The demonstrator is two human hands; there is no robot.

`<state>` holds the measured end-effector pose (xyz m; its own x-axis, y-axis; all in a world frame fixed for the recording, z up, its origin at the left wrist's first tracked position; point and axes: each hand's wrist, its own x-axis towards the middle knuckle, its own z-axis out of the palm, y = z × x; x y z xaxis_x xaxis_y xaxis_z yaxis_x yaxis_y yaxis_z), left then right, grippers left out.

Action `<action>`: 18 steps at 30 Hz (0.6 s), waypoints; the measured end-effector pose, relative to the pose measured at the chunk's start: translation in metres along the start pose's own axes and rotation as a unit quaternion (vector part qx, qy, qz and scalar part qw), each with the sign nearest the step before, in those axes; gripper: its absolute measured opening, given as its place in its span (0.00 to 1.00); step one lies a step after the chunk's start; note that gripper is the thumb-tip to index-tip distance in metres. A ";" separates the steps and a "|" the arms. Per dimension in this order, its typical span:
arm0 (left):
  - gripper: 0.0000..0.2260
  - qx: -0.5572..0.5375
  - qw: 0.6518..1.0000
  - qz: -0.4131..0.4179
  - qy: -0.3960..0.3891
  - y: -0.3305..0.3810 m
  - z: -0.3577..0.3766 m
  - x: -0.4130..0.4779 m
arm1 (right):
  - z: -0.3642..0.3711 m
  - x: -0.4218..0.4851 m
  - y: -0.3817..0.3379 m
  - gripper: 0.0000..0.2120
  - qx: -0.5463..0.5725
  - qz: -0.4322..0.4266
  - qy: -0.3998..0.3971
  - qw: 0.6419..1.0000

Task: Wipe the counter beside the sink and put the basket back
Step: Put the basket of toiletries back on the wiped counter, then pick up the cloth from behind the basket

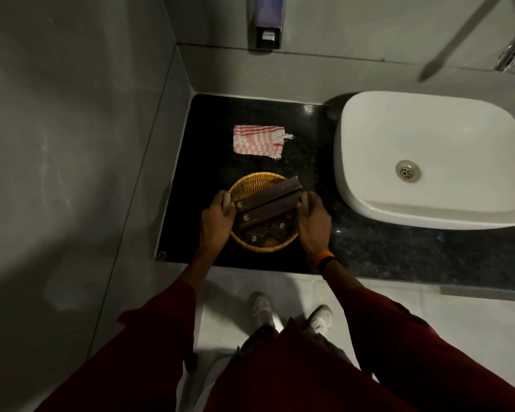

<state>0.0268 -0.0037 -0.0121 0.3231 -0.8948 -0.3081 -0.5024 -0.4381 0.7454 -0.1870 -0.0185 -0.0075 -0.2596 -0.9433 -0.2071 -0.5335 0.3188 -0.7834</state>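
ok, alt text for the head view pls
Both hands, left hand and right hand, grip opposite rims of a wicker basket of brown boxes on a black counter. A folded red-and-white cloth lies behind it; a white sink sits right.

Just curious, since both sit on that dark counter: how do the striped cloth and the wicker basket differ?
The cloth lies flat and folded, red-and-white striped with a frayed edge; the basket is round, woven and golden. The cloth lies untouched nearer the back wall, while the left hand and right hand grip the basket's rim near the front edge. The cloth carries nothing; the basket holds dark brown boxes. Both rest on the black counter left of the sink.
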 end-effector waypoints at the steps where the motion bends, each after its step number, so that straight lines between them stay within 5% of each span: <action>1: 0.22 -0.004 1.000 -0.003 0.006 0.001 -0.001 0.004 | -0.001 0.001 -0.002 0.17 -0.005 -0.005 0.016 1.000; 8: 0.23 -0.013 1.000 0.019 0.020 0.044 0.002 0.106 | 0.008 0.076 -0.042 0.13 -0.057 -0.122 0.048 0.990; 12: 0.20 -0.014 0.999 0.036 0.008 0.065 0.015 0.176 | 0.041 0.151 -0.063 0.15 -0.035 -0.054 -0.040 0.997; 18: 0.20 -0.003 0.996 -0.087 0.001 0.081 0.040 0.227 | 0.087 0.204 -0.068 0.20 -0.042 0.065 -0.123 0.989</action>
<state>0.0271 -0.2455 -0.0453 0.4071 -0.8047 -0.4321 -0.4327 -0.5865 0.6847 -0.1337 -0.2406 -0.0467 -0.1314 -0.8845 -0.4476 -0.5761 0.4356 -0.6917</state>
